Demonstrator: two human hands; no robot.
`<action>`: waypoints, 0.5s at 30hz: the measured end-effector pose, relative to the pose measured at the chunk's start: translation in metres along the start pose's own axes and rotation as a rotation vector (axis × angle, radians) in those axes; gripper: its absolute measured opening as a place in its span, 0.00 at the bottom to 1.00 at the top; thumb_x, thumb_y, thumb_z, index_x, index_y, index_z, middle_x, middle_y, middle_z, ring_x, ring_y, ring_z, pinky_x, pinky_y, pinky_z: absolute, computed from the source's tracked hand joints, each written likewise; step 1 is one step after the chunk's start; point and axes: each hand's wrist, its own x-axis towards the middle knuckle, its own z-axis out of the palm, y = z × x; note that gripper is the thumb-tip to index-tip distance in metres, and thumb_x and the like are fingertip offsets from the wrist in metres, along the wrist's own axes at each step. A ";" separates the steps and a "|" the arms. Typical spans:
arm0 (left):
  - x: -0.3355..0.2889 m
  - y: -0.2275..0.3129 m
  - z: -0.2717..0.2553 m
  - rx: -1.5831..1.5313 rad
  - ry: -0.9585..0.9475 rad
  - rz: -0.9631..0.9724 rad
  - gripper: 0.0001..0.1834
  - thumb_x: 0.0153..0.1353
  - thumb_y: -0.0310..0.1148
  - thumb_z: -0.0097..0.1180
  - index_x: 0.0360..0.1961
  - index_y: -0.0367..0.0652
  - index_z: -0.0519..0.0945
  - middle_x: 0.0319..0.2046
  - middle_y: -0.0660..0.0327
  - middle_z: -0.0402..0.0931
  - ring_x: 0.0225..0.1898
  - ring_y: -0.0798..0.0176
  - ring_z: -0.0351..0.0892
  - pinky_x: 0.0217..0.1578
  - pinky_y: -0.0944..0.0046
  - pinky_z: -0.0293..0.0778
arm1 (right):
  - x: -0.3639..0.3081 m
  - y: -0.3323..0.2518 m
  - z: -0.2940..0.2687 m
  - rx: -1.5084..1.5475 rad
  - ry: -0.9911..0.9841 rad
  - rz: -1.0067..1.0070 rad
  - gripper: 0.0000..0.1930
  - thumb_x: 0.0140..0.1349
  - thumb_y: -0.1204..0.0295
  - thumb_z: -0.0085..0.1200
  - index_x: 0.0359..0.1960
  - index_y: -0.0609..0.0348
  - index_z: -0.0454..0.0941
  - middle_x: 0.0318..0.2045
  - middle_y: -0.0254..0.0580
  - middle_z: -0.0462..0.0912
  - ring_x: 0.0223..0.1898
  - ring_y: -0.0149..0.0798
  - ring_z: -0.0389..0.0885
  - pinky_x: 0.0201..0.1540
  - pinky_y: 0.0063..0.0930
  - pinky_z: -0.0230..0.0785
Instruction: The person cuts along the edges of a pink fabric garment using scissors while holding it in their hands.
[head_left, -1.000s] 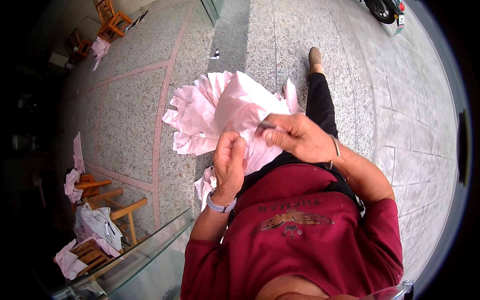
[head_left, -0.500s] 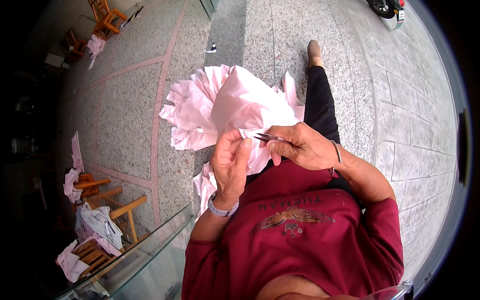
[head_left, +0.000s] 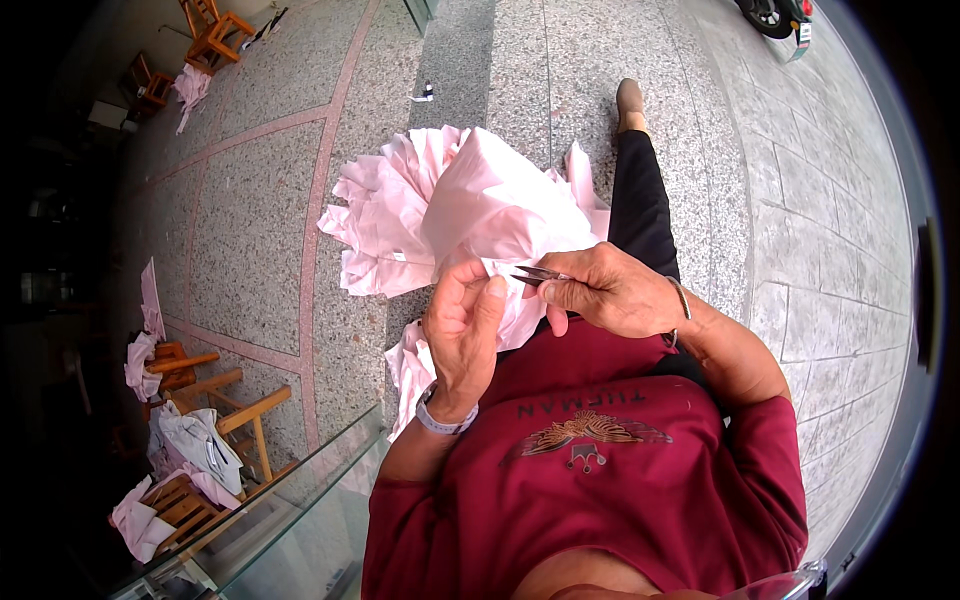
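Observation:
Pale pink cloth point(head_left: 480, 205) lies heaped over my lap and spreads out to the left. My left hand point(head_left: 464, 315) is closed on an edge of this cloth, pinching it between thumb and fingers. In my right hand point(head_left: 610, 292) is a small pair of dark thread snips point(head_left: 532, 274), gripped between thumb and forefinger. Their blades point left, parted, beside the pinched cloth edge close to my left fingertips. Whether a thread lies between the blades is too small to tell.
Wooden chairs point(head_left: 252, 412) with pink and white garments point(head_left: 198, 440) stand at the lower left, behind a glass panel point(head_left: 320, 500). Another wooden chair point(head_left: 215, 38) is at the far left. A small dark and white item point(head_left: 427, 92) lies on the speckled floor. A scooter wheel point(head_left: 768, 18) shows at upper right.
Both hands stay almost in place. The snips have shifted very slightly to the right, together with my right hand. The cloth remains pinched in my left hand.

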 end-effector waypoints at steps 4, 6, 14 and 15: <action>-0.001 0.000 0.002 -0.004 0.012 0.037 0.10 0.71 0.28 0.50 0.48 0.32 0.72 0.39 0.57 0.82 0.41 0.71 0.79 0.44 0.71 0.72 | 0.001 -0.003 -0.001 -0.037 0.003 0.005 0.12 0.72 0.67 0.47 0.40 0.63 0.80 0.22 0.38 0.83 0.27 0.36 0.80 0.34 0.32 0.71; -0.001 -0.002 0.001 0.008 0.019 0.039 0.10 0.71 0.28 0.50 0.48 0.32 0.72 0.38 0.58 0.81 0.40 0.72 0.78 0.44 0.72 0.72 | 0.002 -0.004 -0.001 -0.055 0.002 -0.008 0.13 0.72 0.66 0.48 0.39 0.63 0.80 0.22 0.38 0.83 0.26 0.35 0.79 0.33 0.31 0.70; -0.004 -0.001 0.001 -0.056 0.015 -0.010 0.09 0.71 0.27 0.51 0.46 0.32 0.73 0.37 0.61 0.81 0.38 0.75 0.75 0.42 0.73 0.71 | 0.004 -0.003 0.003 0.153 0.045 0.074 0.20 0.73 0.59 0.47 0.31 0.63 0.80 0.17 0.35 0.76 0.23 0.30 0.73 0.30 0.29 0.66; -0.004 0.001 0.003 -0.032 0.023 -0.006 0.09 0.71 0.27 0.51 0.46 0.32 0.74 0.37 0.61 0.81 0.38 0.75 0.75 0.41 0.73 0.70 | 0.004 -0.004 0.004 0.229 0.065 0.113 0.21 0.73 0.58 0.47 0.30 0.63 0.80 0.16 0.35 0.75 0.22 0.30 0.72 0.29 0.28 0.66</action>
